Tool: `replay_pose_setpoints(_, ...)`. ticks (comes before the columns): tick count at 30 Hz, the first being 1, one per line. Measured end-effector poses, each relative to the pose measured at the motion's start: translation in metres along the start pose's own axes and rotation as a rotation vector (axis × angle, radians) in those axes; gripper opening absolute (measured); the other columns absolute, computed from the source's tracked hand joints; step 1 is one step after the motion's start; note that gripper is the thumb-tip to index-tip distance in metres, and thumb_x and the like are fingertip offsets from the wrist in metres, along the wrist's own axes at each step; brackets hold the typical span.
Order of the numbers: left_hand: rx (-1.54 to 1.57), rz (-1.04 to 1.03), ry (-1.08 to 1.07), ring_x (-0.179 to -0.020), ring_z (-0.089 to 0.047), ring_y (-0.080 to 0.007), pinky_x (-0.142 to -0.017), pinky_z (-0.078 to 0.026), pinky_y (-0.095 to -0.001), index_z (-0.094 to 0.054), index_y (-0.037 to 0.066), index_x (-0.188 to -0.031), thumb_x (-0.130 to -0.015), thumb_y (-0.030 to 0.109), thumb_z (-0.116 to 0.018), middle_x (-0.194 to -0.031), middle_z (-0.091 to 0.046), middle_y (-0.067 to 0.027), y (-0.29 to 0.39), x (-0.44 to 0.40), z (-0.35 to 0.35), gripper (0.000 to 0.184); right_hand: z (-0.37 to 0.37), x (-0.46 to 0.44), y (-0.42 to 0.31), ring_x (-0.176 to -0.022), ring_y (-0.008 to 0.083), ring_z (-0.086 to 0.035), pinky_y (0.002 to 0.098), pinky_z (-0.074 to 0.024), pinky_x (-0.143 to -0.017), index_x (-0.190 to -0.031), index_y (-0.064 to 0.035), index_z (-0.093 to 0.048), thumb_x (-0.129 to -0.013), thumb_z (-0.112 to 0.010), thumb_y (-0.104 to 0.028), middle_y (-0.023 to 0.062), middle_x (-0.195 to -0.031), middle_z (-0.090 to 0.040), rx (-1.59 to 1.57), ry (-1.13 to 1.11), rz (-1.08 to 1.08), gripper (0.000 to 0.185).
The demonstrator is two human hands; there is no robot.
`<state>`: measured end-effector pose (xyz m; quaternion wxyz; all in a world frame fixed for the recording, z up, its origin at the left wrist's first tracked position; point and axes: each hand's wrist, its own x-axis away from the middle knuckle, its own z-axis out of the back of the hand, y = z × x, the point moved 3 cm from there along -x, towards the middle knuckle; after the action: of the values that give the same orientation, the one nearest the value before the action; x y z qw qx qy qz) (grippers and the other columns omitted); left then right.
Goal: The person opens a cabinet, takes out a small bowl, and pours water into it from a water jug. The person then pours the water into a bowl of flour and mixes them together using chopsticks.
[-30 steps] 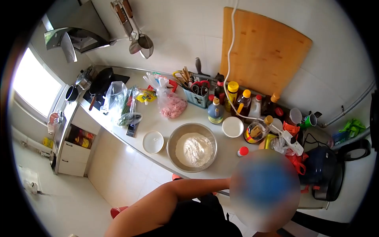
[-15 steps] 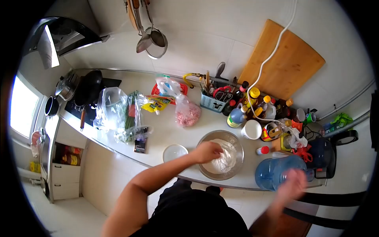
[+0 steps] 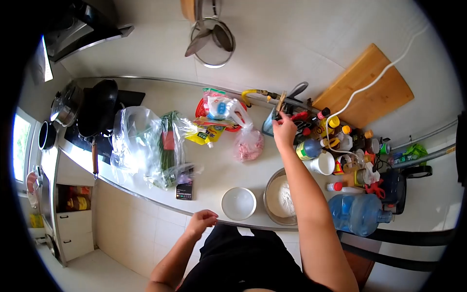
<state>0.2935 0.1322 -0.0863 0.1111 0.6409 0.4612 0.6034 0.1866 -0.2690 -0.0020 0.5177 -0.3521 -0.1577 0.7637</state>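
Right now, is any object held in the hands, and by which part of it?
The left hand holds nothing visible. The right hand has its fingers at the wooden sticks; whether it grips them cannot be told.

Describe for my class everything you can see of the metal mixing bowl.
The metal mixing bowl is round, silvery and shiny, with a thin rim. It sits upright on the pale counter, close to the front edge. Inside is white powder, heaped into a mound. The right arm passes in front and hides its right side. A smaller white bowl stands just left of it, apart. Neither hand is on the visible part.
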Motion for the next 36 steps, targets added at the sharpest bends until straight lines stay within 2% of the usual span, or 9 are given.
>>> replay_pose_setpoints(5, -0.214, -0.078, -0.063, -0.074, -0.060, -0.0134, -0.070, -0.049, -0.0260, -0.062, -0.002, -0.092, -0.082, 0.004, -0.062, -0.079, -0.063, -0.0066, 0.009, -0.009, -0.012, 0.012, -0.017, -0.015, 0.008, -0.065, 0.0284, -0.061, 0.0380, -0.0472, -0.064, -0.099, -0.0053, -0.066, -0.069, -0.073, -0.014, 0.0111, -0.069, -0.063, 0.003, -0.046, -0.125, 0.032)
replay_pose_setpoints(12, -0.215, -0.145, 0.017, -0.073, -0.059, -0.0114, -0.066, -0.047, -0.0246, -0.064, -0.001, -0.093, -0.081, 0.004, -0.061, -0.079, -0.065, -0.0065, 0.028, -0.013, -0.007, 0.013, -0.001, -0.036, -0.002, -0.064, 0.0313, -0.059, 0.0398, -0.0447, -0.058, -0.072, -0.0045, -0.063, -0.071, -0.071, -0.016, 0.0142, -0.066, -0.060, 0.072, 0.073, 0.252, 0.014)
replay_pose_setpoints(15, -0.253, -0.178, 0.052, -0.071, -0.059, -0.0109, -0.063, -0.047, -0.0238, -0.064, -0.001, -0.090, -0.081, 0.004, -0.061, -0.078, -0.065, -0.0060, 0.032, -0.007, -0.011, 0.011, 0.058, -0.045, -0.036, -0.054, 0.0212, -0.060, 0.0319, -0.0445, -0.052, -0.079, -0.0033, -0.064, -0.079, -0.064, -0.014, 0.0119, -0.060, -0.061, -0.037, -0.001, 0.329, 0.011)
replay_pose_setpoints(16, -0.310, -0.194, 0.083, -0.070, -0.059, -0.0108, -0.062, -0.047, -0.0235, -0.064, -0.001, -0.090, -0.080, 0.003, -0.061, -0.077, -0.065, -0.0059, 0.045, -0.002, -0.018, 0.010, 0.096, -0.037, -0.061, -0.062, 0.0321, -0.059, 0.0392, -0.0453, -0.057, -0.078, -0.0025, -0.063, -0.079, -0.065, -0.014, 0.0138, -0.069, -0.061, -0.161, -0.017, 0.322, 0.012)
replay_pose_setpoints(18, -0.523, -0.324, 0.159, -0.059, -0.051, -0.0076, -0.056, -0.044, -0.0242, -0.064, 0.001, -0.092, -0.079, 0.004, -0.062, -0.072, -0.061, -0.0029, 0.071, 0.007, -0.035, 0.013, 0.164, -0.019, -0.085, -0.055, 0.0196, -0.057, 0.0299, -0.0437, -0.053, -0.077, -0.0011, -0.063, -0.076, -0.068, -0.009, 0.0097, -0.067, -0.060, -0.274, 0.029, 0.423, 0.009)
replay_pose_setpoints(24, -0.613, -0.725, -0.182, -0.061, -0.048, -0.0107, -0.055, -0.042, -0.0241, -0.057, 0.001, -0.107, -0.072, 0.003, -0.069, -0.088, -0.049, -0.0051, 0.152, 0.034, -0.183, 0.038, 0.233, 0.083, -0.055, -0.059, 0.0112, -0.061, 0.0225, -0.0480, -0.052, -0.076, 0.0027, -0.063, -0.074, -0.064, 0.007, 0.0051, -0.067, -0.057, -0.406, -0.669, 0.216, 0.005)
replay_pose_setpoints(29, -0.770, -0.787, -0.277, -0.058, -0.053, -0.0165, -0.054, -0.044, -0.0273, -0.059, -0.002, -0.083, -0.079, 0.007, -0.065, -0.068, -0.056, -0.0077, 0.114, 0.006, -0.267, 0.012, 0.240, 0.139, 0.010, -0.064, 0.0128, -0.062, 0.0227, -0.0486, -0.056, -0.093, 0.0013, -0.064, -0.076, -0.064, 0.003, 0.0080, -0.073, -0.059, -0.767, -0.625, -0.190, 0.017)
replay_pose_setpoints(32, 0.128, -0.060, -0.398, -0.054, -0.053, -0.0101, -0.049, -0.044, -0.0232, -0.058, 0.005, -0.086, -0.091, 0.015, -0.055, -0.081, -0.061, -0.0039, 0.083, -0.008, -0.282, 0.012, 0.261, 0.178, 0.069, -0.071, 0.0151, -0.060, 0.0250, -0.0482, -0.060, -0.116, -0.0010, -0.057, -0.075, -0.068, -0.002, 0.0105, -0.084, -0.059, -0.821, -0.494, -0.290, 0.042)
replay_pose_setpoints(36, 0.584, 0.155, -0.407, -0.059, -0.052, -0.0083, -0.049, -0.041, -0.0210, -0.056, 0.005, -0.093, -0.093, 0.019, -0.051, -0.083, -0.060, -0.0022, 0.050, -0.029, -0.298, 0.015, 0.275, 0.231, 0.065, -0.072, 0.0178, -0.054, 0.0281, -0.0476, -0.063, -0.122, -0.0043, -0.054, -0.065, -0.080, -0.015, 0.0114, -0.100, -0.053, -0.474, -0.352, 0.017, 0.063)
